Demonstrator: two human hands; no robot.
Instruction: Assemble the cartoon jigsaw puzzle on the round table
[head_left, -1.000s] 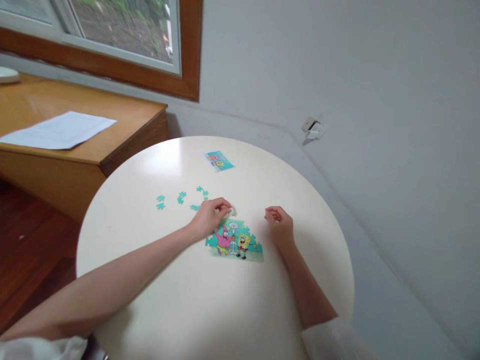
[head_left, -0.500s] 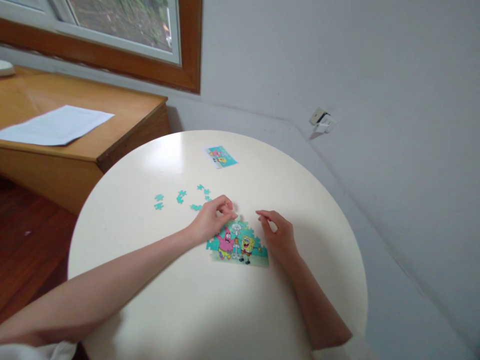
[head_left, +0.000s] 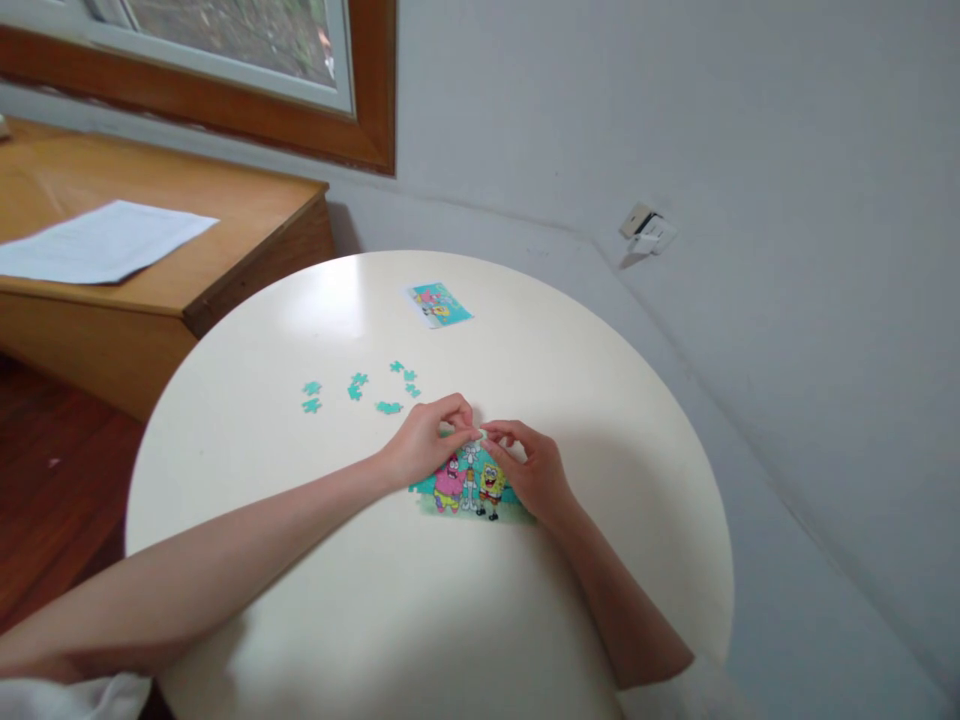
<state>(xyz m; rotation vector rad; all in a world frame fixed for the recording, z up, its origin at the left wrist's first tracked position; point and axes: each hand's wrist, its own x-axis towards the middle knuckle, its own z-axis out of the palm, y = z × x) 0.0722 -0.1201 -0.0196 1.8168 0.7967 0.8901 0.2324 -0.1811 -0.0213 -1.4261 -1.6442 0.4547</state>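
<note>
A partly assembled jigsaw puzzle (head_left: 469,492) with cartoon figures on a teal background lies on the round white table (head_left: 360,620). My left hand (head_left: 426,440) reaches over its upper left edge, thumb and forefinger pinched on a small puzzle piece (head_left: 481,434) that is mostly hidden by the fingertips. From the other side, my right hand (head_left: 531,466) meets it, its thumb and forefinger closed at that same piece and its palm covering the puzzle's right part. Loose teal puzzle pieces (head_left: 388,408) lie beyond my left hand.
Farther back on the table is a small picture card (head_left: 440,305) showing the same cartoon scene. More loose pieces (head_left: 311,397) lie to the left. A wooden desk (head_left: 255,210) with a paper sheet (head_left: 112,240) stands at left. A socket with a plug (head_left: 649,232) is on the wall.
My right hand has moved left, from beside the puzzle to its top edge, and its fingertips now meet those of my left hand. My left hand has barely moved.
</note>
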